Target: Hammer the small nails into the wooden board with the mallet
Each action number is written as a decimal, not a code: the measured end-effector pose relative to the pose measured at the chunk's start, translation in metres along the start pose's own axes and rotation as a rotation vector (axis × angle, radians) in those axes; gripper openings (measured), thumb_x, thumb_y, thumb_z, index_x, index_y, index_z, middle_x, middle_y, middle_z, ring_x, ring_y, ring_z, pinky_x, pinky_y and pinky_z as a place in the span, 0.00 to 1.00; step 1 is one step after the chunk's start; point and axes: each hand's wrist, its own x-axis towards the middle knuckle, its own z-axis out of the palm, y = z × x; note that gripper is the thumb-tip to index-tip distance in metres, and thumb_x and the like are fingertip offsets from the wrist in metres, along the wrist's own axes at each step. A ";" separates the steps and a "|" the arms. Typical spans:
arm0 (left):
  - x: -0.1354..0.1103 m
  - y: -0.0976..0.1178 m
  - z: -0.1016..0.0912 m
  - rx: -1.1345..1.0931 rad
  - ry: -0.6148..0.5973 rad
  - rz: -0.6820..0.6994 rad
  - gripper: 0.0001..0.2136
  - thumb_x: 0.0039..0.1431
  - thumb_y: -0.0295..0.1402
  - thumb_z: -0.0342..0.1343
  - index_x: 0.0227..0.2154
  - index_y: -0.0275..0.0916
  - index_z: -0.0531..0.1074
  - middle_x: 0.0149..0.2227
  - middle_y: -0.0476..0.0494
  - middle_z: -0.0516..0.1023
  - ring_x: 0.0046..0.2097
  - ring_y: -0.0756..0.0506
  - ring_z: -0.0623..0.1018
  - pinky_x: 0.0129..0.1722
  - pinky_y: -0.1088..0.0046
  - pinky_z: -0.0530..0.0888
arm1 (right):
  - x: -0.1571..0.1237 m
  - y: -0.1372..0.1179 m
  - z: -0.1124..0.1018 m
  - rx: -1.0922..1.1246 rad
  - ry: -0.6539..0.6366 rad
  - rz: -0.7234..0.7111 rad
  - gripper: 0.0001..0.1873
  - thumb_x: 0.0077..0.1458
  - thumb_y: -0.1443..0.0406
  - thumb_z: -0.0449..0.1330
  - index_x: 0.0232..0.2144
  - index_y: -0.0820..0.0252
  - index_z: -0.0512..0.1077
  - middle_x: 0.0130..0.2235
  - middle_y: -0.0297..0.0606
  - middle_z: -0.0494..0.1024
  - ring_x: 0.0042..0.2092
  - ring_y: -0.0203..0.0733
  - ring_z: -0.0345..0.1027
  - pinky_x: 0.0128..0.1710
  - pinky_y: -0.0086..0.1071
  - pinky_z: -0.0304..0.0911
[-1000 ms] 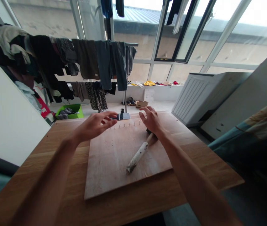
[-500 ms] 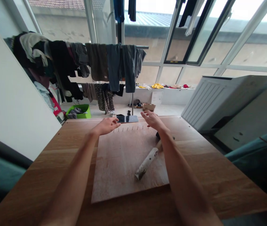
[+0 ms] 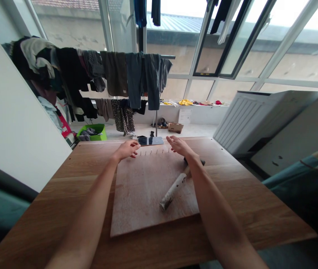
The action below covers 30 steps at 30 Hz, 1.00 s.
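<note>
A pale wooden board (image 3: 139,194) lies flat on the table, with several thin upright nails (image 3: 157,152) in a row along its far edge. My left hand (image 3: 127,150) is at the board's far left corner, beside the left end of the row; its fingers are loosely bent and apart, with nothing visible in them. My right hand (image 3: 179,145) hovers near the right end of the row, fingers stretched forward and apart. A hammer (image 3: 172,190) with a white-wrapped handle lies diagonally on the board; my right forearm partly covers it near the dark head.
Beyond the board lies a dark, glossy flat rectangular object (image 3: 150,141) near the far edge of the wooden table (image 3: 83,201). Laundry hangs on a rack (image 3: 167,57) behind. A green basket (image 3: 100,132) stands on the floor at left, a white appliance (image 3: 240,123) at right.
My left hand has lowered slightly, its fingers bending more beside the nails. My right hand stays near the right end of the row. The view has shifted a little; the hammer remains on the board.
</note>
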 end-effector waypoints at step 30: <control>0.000 0.010 0.019 -0.088 -0.027 0.000 0.09 0.62 0.35 0.56 0.37 0.33 0.70 0.35 0.38 0.81 0.26 0.50 0.77 0.27 0.74 0.75 | -0.007 -0.020 0.006 -0.121 -0.005 -0.029 0.19 0.66 0.55 0.52 0.49 0.61 0.74 0.34 0.43 0.83 0.35 0.43 0.76 0.39 0.31 0.62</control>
